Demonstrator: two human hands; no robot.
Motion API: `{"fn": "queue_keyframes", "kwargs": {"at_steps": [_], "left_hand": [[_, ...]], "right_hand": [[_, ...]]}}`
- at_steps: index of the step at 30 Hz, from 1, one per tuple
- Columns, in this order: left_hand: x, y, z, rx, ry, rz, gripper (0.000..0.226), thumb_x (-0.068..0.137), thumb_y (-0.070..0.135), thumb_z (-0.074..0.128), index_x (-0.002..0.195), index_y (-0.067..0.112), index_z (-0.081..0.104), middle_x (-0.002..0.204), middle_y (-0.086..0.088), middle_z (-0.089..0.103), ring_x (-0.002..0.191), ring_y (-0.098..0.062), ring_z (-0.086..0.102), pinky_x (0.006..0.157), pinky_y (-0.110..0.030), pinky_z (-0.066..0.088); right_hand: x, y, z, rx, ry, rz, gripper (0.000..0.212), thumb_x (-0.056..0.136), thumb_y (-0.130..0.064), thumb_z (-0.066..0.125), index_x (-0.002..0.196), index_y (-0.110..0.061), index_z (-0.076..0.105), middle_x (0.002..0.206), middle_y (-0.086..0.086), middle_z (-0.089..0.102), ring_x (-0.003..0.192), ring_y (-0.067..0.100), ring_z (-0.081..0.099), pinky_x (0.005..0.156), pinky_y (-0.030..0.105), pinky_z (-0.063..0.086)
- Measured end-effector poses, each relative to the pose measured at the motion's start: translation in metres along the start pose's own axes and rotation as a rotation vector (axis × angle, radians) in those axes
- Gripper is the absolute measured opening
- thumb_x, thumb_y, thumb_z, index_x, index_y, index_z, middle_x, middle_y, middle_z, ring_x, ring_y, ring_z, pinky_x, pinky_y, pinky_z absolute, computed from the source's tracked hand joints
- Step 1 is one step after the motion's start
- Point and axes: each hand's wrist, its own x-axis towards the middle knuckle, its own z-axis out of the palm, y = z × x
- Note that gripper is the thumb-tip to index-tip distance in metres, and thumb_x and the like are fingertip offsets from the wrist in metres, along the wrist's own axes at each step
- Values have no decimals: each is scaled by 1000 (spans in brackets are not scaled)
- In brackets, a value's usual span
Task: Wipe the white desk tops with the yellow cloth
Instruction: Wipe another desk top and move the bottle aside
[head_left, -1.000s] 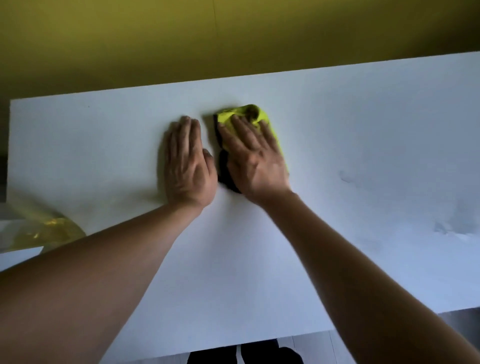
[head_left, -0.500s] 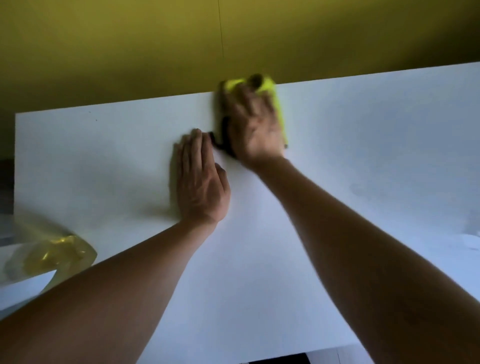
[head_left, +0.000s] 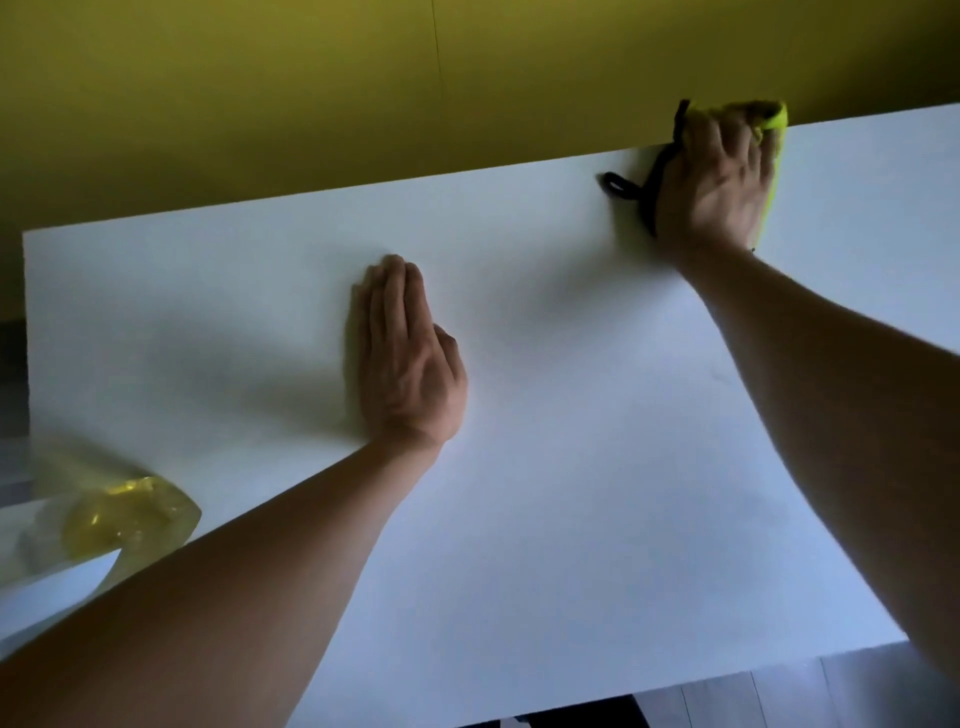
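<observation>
We pressed the yellow cloth (head_left: 777, 122) under our right hand (head_left: 714, 179) at the desk top (head_left: 597, 415)'s far edge, left hand (head_left: 408, 358) flat; most surface seemingly remained.

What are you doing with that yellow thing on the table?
A person is wiping a white desk top with a yellow cloth. The right hand presses the cloth flat at the far edge of the desk, by the yellow wall. A black loop on the cloth sticks out beside the hand. The left hand rests flat on the desk, fingers straight, holding nothing.
</observation>
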Motion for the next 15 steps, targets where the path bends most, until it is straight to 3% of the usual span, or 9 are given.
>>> {"fn": "queue_keyframes", "kwargs": {"at_steps": [3,5,8,10,12,15], "left_hand": [[-1,1,-1,-21,-21,-16,59,100,15,34,155,-6,36,164,-20,34,155,-36,29,129,-47,18],[-1,3,-1,-35,-19,-9,60,100,15,34,155,-7,37,164,-20,35,154,-36,30,128,-48,20],[-2,1,-2,-60,-9,-15,60,98,14,35,155,-6,37,163,-19,37,153,-35,32,129,-44,18],[-2,0,-2,-49,-15,-2,60,99,15,34,155,-5,37,164,-19,36,154,-35,31,130,-40,15],[-1,-2,-3,-33,-27,8,59,100,17,32,155,-5,37,164,-19,34,154,-35,29,130,-41,15],[0,2,-2,-32,-43,-10,61,102,20,27,156,-5,35,166,-19,32,156,-35,26,130,-42,15]], "right_hand": [[-23,-50,6,-34,43,-267,67,86,-53,49,137,-9,59,127,15,64,126,35,54,119,48,26],[-55,-100,13,32,5,-472,75,85,-55,52,142,-6,55,133,16,62,130,37,52,119,51,24],[-96,-153,17,219,-83,-616,59,96,-42,44,146,-13,53,147,16,54,140,32,47,123,48,23],[-95,-144,18,244,-67,-671,53,99,-37,43,146,-15,54,148,14,54,140,28,48,121,49,27],[-81,-109,14,229,-20,-599,56,97,-36,43,148,-14,52,148,14,54,140,30,47,121,50,27],[-56,-30,0,139,-23,-281,68,94,-44,32,154,-13,41,156,15,43,147,33,35,125,49,17]]}}
